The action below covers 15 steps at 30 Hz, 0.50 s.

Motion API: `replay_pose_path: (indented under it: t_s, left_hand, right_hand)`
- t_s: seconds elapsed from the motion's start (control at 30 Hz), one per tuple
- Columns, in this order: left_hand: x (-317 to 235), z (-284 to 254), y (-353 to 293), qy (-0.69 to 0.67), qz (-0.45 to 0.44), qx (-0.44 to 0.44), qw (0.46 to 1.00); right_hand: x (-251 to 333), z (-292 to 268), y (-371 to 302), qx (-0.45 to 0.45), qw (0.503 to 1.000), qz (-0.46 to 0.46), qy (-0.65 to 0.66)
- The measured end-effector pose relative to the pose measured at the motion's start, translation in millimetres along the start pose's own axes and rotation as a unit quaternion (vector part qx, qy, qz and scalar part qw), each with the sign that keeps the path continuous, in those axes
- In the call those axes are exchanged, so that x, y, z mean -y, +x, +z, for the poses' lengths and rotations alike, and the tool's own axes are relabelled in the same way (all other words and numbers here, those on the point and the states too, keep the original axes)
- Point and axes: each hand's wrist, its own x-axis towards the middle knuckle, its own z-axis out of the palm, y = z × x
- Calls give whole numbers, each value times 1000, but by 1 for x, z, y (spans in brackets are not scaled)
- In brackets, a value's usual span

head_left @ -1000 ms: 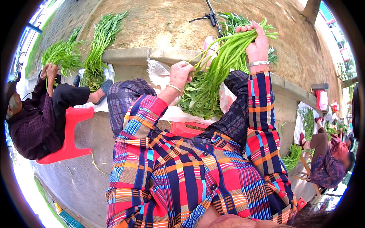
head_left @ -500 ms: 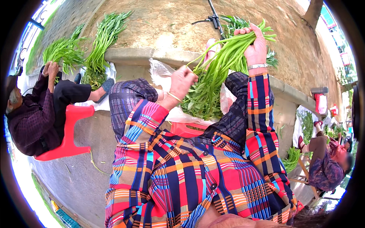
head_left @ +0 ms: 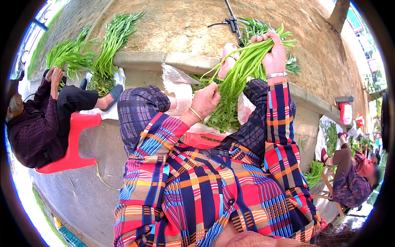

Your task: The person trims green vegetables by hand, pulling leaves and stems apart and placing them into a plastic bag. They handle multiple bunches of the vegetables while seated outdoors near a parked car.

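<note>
My right hand (head_left: pixel 275 59), with a silver bracelet at the wrist, is closed round a bunch of long green leafy-vegetable stems (head_left: pixel 245 61). The stems fan out to the left and hang down over a pile of green leaves (head_left: pixel 223 119) between my knees. My left hand (head_left: pixel 206 99), wearing a yellowish bangle, is closed beside the hanging lower part of the bunch. Whatever its fingers hold is hidden. White plastic sheeting (head_left: pixel 175 80) lies beyond the left hand and partly under the leaves.
A stone kerb (head_left: pixel 148 60) crosses ahead, with a black metal stand (head_left: pixel 233 24) behind it. At left, a person on a red stool (head_left: pixel 73 142) handles greens beside another bundle (head_left: pixel 110 45). A second person (head_left: pixel 354 181) sits at far right near more greens.
My left hand has moved slightly right and down, closer to the hanging leaves. The bunch in my right hand has shifted a little downward.
</note>
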Motion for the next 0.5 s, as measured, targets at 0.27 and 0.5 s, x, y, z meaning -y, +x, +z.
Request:
replay_pose_path:
  t_s: [0.27, 0.5]
  left_hand:
    - [10, 7, -1, -157, -119, 1, 980]
    - [38, 18, -10, -383, -261, -15, 886]
  right_hand:
    - [-1, -3, 1, -4, 1000, -9, -7]
    - [9, -3, 2, 22, 999, -35, 20]
